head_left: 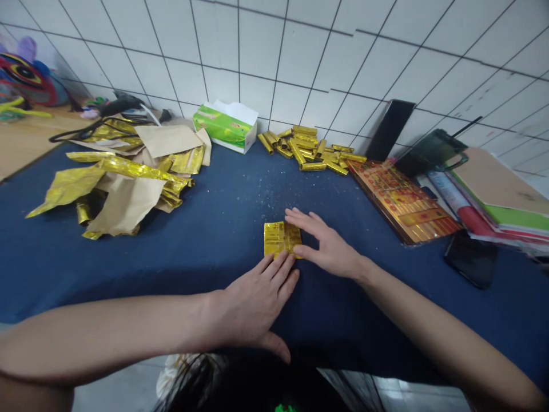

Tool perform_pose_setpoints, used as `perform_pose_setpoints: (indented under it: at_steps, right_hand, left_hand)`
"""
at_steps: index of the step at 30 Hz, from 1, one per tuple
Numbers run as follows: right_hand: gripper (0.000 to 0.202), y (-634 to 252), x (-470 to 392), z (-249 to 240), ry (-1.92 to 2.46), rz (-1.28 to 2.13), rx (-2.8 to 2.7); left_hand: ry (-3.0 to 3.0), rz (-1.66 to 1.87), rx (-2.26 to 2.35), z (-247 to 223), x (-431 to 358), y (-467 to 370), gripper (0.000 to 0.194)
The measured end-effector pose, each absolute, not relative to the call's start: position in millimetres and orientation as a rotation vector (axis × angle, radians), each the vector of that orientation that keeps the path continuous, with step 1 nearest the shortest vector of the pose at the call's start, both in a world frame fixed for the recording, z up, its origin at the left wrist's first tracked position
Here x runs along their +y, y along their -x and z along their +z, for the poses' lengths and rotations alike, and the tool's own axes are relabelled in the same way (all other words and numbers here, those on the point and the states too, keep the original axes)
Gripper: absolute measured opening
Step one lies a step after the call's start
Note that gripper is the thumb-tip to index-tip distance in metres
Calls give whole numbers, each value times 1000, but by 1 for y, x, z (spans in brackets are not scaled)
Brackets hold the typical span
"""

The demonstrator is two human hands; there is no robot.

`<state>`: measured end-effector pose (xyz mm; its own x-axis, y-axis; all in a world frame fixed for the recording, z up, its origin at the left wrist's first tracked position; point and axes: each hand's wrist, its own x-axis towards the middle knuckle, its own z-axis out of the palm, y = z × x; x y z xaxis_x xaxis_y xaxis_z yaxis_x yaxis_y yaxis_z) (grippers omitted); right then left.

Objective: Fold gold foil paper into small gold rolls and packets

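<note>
A small square of gold foil paper [274,236], marked with creases, lies flat on the dark blue tabletop in front of me. My left hand [257,294] rests its fingertips on the near edge of the sheet, fingers stretched out and thumb apart. At the sheet's right side is my right hand [328,246], its fingers extended over that edge and its thumb near the lower right corner. Neither hand grips anything. Further back, by the wall, lies a heap of rolled gold paper tubes [306,151].
Crumpled gold and brown paper [128,194] spreads over the left. A green tissue box [225,129] stands against the tiled wall. On the right are a packet of gold-and-red paper [405,200], a dark mug [433,151], a black phone [472,257] and stacked books [506,189].
</note>
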<state>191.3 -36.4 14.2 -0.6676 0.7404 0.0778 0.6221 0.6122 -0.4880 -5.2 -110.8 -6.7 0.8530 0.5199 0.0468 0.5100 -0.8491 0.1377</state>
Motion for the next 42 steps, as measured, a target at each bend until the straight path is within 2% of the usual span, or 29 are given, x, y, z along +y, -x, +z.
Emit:
perform_pose_setpoints:
  at_steps: [2,4,9,17,24,29,34,36,38,40,42]
  right_hand:
    - [41,-198,-43,16,1102,548,-2506]
    - [37,-205,-52,11,1042,473,-2632]
    - [69,-219,-66,-9,949,322,-2995]
    - [86,-203,-58,16,868,444,-2971]
    - [72,-183,-32,2,854,439,-3060]
    - [71,-186,-21,-5,931,377,-3039]
    - [69,-185,-19,-2,947,518,-2959]
    - [64,-187,-20,3,975,638,-2825]
    - [54,-191,-23,8,1017,688,-2613]
    - [34,-195,-30,13,1009,612,-2436]
    - [17,-198,-39,13,917,531,-2417]
  left_hand:
    - [-2920,136,810,-7,-110,6,108]
    - [-2923,131,813,-6,-110,6,108]
    - [-2908,127,805,-3,-109,5,108]
    - [-2873,117,793,-1,-108,4,107]
    - [-2842,85,791,1,-108,4,107]
    - [-2831,57,811,1,-109,4,107]
    - [-2857,83,809,3,-107,3,105]
    - [-2854,111,809,4,-101,4,96]
    - [-2813,144,811,8,-92,5,77]
    - [-2729,199,816,12,-82,8,55]
    - [-2622,250,808,16,-72,12,42]
